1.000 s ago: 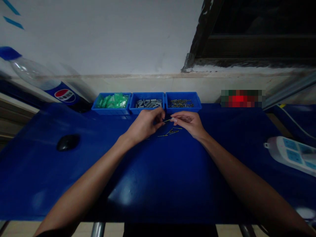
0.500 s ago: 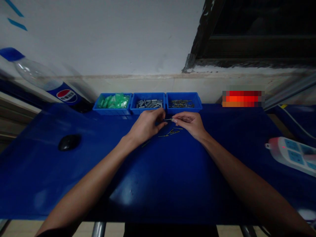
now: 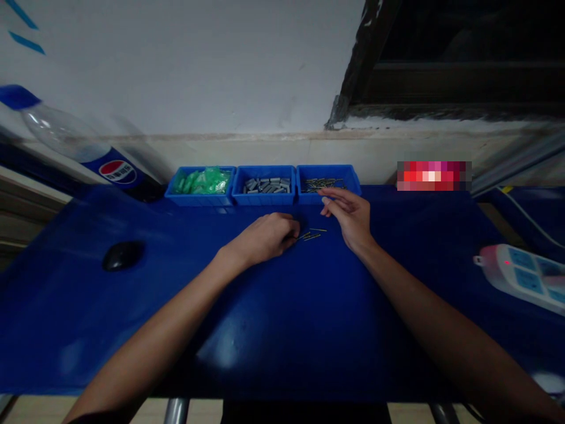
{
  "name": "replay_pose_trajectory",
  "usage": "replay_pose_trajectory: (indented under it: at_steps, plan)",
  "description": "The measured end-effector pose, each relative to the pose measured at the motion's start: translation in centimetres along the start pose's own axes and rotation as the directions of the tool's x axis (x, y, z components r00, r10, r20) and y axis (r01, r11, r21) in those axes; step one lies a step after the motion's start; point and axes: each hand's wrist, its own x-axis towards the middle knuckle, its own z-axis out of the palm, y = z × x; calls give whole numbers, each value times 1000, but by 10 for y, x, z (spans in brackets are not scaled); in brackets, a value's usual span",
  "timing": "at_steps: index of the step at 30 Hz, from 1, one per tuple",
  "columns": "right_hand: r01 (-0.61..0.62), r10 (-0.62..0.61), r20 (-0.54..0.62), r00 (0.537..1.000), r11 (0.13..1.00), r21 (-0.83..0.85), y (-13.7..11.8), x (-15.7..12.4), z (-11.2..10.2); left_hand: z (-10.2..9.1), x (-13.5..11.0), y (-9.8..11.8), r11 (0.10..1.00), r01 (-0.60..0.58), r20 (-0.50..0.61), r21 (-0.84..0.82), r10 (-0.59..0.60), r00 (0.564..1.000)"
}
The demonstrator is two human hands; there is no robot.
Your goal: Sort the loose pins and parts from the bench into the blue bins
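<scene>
thin pins (image 3: 312, 237) | dk w/ yellowish glint | loose, flat on blue tbl (image 3: 282, 318) | by L hand (image 3: 271, 237), contact unclr

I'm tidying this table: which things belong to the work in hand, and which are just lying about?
Likely in use:
loose pins beside the left hand
pin bin near the right hand
perhaps grey-piece bin, green-packet bin

Apparently lying about:
bottle
black mouse
power strip

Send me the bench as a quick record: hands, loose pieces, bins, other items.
Left hand: low, at the left end of the loose rods; grip hidden
Right hand: by the right bin; grip unclear
Loose rods: a few, thin, on the blue table
Left bin: green packets
Middle bin: short gray pieces
Right bin: thin rods
Others: bottle, black mouse, power strip
</scene>
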Motion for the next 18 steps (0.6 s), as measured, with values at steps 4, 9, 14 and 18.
replay_pose_trajectory:
  at_steps: [4,9,14,18]
  plan:
    - [-15,15,9,1000,1000,-16,-2,-1,0,-3,-2,1,999,33,4,21,-33,999]
    - [-24,25,28,999,999,-41,-5,-1,1,-7,-1,-1,996,-28,-117,-83,18,993]
    - [-44,46,109,993,999,-27,-10,-2,2,-13,0,0,978,-94,-262,-185,43,964]
    - [-92,93,273,957,996,-17,-14,-3,0,-15,0,1,943,-78,-343,-325,-40,938]
